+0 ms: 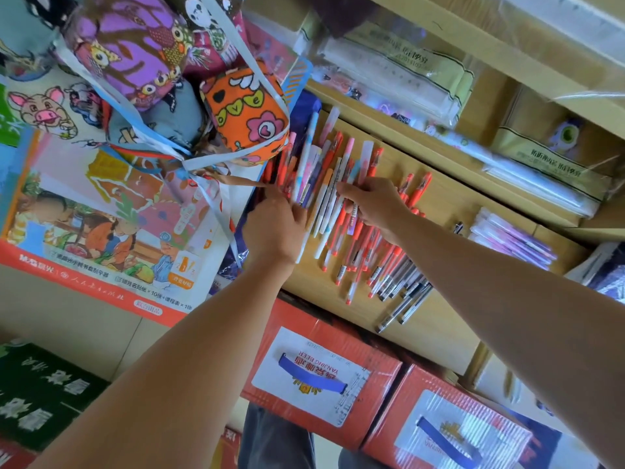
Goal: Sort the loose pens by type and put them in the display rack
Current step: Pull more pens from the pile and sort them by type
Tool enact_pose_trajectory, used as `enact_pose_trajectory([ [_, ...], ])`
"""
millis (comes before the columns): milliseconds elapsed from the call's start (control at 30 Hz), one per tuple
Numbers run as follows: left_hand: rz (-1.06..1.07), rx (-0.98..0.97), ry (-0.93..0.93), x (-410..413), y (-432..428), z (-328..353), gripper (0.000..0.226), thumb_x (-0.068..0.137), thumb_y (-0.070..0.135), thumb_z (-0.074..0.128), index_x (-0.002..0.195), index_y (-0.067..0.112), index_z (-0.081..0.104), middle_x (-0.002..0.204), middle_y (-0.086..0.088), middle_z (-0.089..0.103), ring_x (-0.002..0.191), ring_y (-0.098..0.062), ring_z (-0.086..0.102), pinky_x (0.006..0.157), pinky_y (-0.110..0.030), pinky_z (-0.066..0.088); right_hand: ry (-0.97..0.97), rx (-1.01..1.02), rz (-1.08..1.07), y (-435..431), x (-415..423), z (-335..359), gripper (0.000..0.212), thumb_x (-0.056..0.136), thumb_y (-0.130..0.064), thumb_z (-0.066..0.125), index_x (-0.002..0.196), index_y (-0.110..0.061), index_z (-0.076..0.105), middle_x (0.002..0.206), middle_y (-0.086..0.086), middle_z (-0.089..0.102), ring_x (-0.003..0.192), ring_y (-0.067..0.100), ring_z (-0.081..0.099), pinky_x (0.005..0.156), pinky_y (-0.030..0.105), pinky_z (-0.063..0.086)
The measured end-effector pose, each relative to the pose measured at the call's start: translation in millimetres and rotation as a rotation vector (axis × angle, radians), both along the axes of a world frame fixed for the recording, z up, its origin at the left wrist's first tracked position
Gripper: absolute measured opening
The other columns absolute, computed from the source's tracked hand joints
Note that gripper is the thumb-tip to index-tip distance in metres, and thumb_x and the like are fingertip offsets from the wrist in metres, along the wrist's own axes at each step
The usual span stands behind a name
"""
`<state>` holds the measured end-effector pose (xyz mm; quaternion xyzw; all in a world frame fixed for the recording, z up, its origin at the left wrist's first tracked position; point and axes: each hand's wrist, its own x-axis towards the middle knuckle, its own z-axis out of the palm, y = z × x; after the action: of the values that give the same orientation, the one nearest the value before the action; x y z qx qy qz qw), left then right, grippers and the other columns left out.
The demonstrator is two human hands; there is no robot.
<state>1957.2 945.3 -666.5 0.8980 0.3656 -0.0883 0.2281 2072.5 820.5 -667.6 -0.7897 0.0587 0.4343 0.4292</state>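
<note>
A heap of loose pens lies on a wooden shelf (439, 319): red-capped gel pens (358, 252), pastel patterned pens (314, 164) and black-and-clear pens (406, 296) at the near end. My left hand (274, 225) rests on the left side of the pile, fingers reaching into the pastel pens. My right hand (375, 204) holds a small bunch of pens, a pale one with a clear cap (365, 157) sticking up from its fingers. No display rack is plainly visible.
Colourful fabric pouches (243, 110) with ribbons hang over the shelf's left end. Packs of pink-purple pens (510, 238) lie at the right. Wrapped stationery fills the upper shelf (399, 76). Red beer cartons (321, 374) stand below, posters (101, 214) to the left.
</note>
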Motion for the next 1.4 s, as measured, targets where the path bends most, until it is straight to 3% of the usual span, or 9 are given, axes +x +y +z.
enact_pose_trajectory([
  [200,-0.198,-0.270,-0.086,-17,-13,4,0.023,0.098,0.026,0.047,0.108,0.006,0.055,0.085,0.000,0.064,0.076,-0.019,0.064,0.066,-0.034,0.052,0.081,0.082,-0.122,3,-4,6,0.030,0.088,-0.035,0.067,0.093,-0.005,0.068,0.064,0.001,0.057,0.036,0.005,0.029,0.041,0.017,0.028],
  [467,-0.248,-0.222,-0.049,-23,-10,8,0.025,0.094,0.037,0.052,0.104,0.015,0.059,0.081,0.006,0.060,0.077,-0.016,0.063,0.062,-0.030,0.049,0.109,0.119,-0.132,0,-6,7,0.031,0.088,-0.030,0.068,0.096,0.000,0.068,0.067,0.003,0.055,0.034,0.004,0.027,0.036,0.016,0.027],
  [633,-0.198,-0.031,0.068,-28,-7,2,0.019,0.091,0.031,0.059,0.103,0.016,0.062,0.099,0.002,0.067,0.086,-0.016,0.065,0.062,-0.025,0.045,0.021,0.023,-0.178,-13,-3,0,0.031,0.088,-0.031,0.068,0.090,0.001,0.068,0.066,0.004,0.059,0.038,0.008,0.027,0.039,0.021,0.026],
  [800,-0.203,0.012,0.198,-30,-16,-12,0.029,0.087,0.044,0.064,0.092,0.015,0.064,0.085,0.001,0.068,0.075,-0.017,0.067,0.063,-0.033,0.056,0.026,-0.024,-0.165,-29,1,1,0.032,0.087,-0.032,0.069,0.081,0.000,0.068,0.061,0.003,0.058,0.040,0.011,0.028,0.041,0.020,0.027],
  [933,-0.186,-0.025,0.176,-31,-20,-14,0.026,0.089,0.040,0.057,0.094,0.015,0.065,0.078,0.001,0.067,0.070,-0.018,0.065,0.059,-0.032,0.056,0.035,-0.029,-0.186,-37,5,0,0.038,0.086,-0.031,0.070,0.095,0.006,0.068,0.063,0.004,0.058,0.036,0.009,0.028,0.037,0.017,0.029],
  [1067,-0.171,-0.125,0.143,-37,-20,-7,0.024,0.087,0.034,0.055,0.076,0.014,0.057,0.065,0.004,0.058,0.061,-0.015,0.058,0.053,-0.026,0.048,0.047,-0.011,-0.199,-40,2,-1,0.037,0.085,-0.031,0.071,0.097,0.004,0.069,0.063,0.002,0.058,0.037,0.008,0.029,0.039,0.018,0.028],
  [1133,-0.083,-0.293,0.058,-40,-18,-4,0.024,0.088,0.030,0.054,0.081,0.008,0.060,0.060,0.007,0.053,0.056,-0.013,0.054,0.047,-0.022,0.038,0.061,-0.011,-0.196,-41,0,0,0.033,0.085,-0.031,0.071,0.096,0.001,0.070,0.062,0.002,0.059,0.035,0.007,0.029,0.039,0.019,0.028],
  [1267,0.095,-0.590,-0.017,-46,-18,5,0.037,0.095,0.022,0.047,0.129,0.008,0.048,0.056,0.000,0.053,0.046,-0.011,0.049,0.046,-0.023,0.034,0.082,0.000,-0.186,-41,-5,5,0.025,0.085,-0.029,0.071,0.089,-0.005,0.070,0.064,0.003,0.059,0.036,0.007,0.028,0.039,0.020,0.027],
  [1400,0.134,-0.673,-0.061,-54,-24,20,0.039,0.096,0.015,0.046,0.132,0.009,0.034,0.058,-0.002,0.056,0.038,-0.002,0.048,0.042,-0.018,0.039,0.093,0.005,-0.155,-42,-11,10,0.032,0.085,-0.027,0.071,0.098,0.002,0.069,0.067,0.005,0.061,0.033,0.005,0.028,0.035,0.019,0.028],
])
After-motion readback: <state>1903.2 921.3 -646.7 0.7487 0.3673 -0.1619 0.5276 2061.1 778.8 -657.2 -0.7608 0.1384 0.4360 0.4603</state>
